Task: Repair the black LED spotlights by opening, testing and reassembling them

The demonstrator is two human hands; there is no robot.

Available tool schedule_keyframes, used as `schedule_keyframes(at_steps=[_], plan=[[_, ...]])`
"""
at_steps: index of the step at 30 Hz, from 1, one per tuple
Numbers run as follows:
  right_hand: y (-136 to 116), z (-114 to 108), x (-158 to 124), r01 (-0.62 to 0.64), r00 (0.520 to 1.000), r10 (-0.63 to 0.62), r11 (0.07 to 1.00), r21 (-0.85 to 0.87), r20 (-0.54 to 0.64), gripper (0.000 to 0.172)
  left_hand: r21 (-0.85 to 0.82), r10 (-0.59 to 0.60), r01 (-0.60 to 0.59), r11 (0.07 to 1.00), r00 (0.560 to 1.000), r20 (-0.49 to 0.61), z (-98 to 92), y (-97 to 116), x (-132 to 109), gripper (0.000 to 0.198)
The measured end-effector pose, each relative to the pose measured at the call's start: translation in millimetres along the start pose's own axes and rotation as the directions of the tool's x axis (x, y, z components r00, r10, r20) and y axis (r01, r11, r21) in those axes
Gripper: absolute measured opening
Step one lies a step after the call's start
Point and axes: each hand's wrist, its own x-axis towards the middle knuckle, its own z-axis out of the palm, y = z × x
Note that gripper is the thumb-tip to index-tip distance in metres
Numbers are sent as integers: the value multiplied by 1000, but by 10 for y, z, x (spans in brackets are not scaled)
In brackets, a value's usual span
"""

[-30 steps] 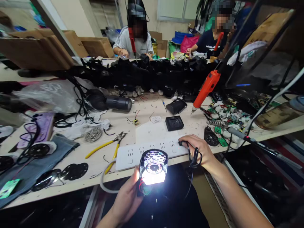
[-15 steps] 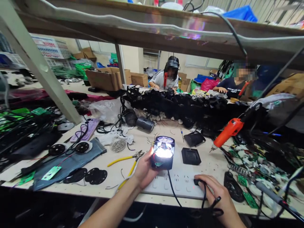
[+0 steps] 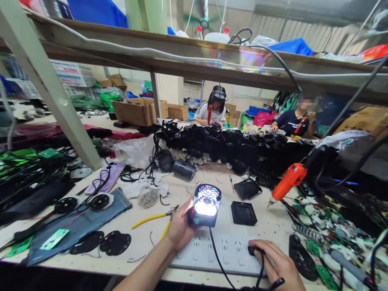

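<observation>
My left hand [image 3: 178,228] is closed round a small black lamp unit [image 3: 205,205] whose front glows white, held upright over the bench. A black cable [image 3: 216,258] runs down from it toward me. My right hand [image 3: 277,264] rests on the white power strip [image 3: 212,254], fingers pinched on a black plug [image 3: 252,250] at one of its sockets, with the cable looped over the hand.
Yellow pliers [image 3: 157,220], a black square part [image 3: 244,213], an orange electric screwdriver [image 3: 287,182], black discs [image 3: 115,242], a grey cloth [image 3: 79,222] and green circuit boards [image 3: 315,238] lie around. A heap of black parts [image 3: 236,143] runs across the back. Two people [image 3: 214,109] work beyond it.
My head has tilted up from looking down at the bench edge to the shelf and room. The lamp unit was lifted forward over the bench; my right hand stays at the plug.
</observation>
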Motion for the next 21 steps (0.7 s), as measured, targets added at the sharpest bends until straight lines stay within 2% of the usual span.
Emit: schedule_keyframes(at_steps=[7, 14, 21], plan=[[34, 1, 13, 51, 999, -51, 999, -13, -3, 22, 35, 17, -17, 999, 1000, 1, 10, 63, 6, 16], [-50, 2, 29, 2, 999, -1, 1000, 10, -54, 20, 45, 50, -53, 998, 996, 77, 28, 68, -6, 17], [25, -3, 40, 77, 997, -77, 997, -3, -8, 20, 35, -93, 88, 996, 981, 168, 86, 96, 11, 27]])
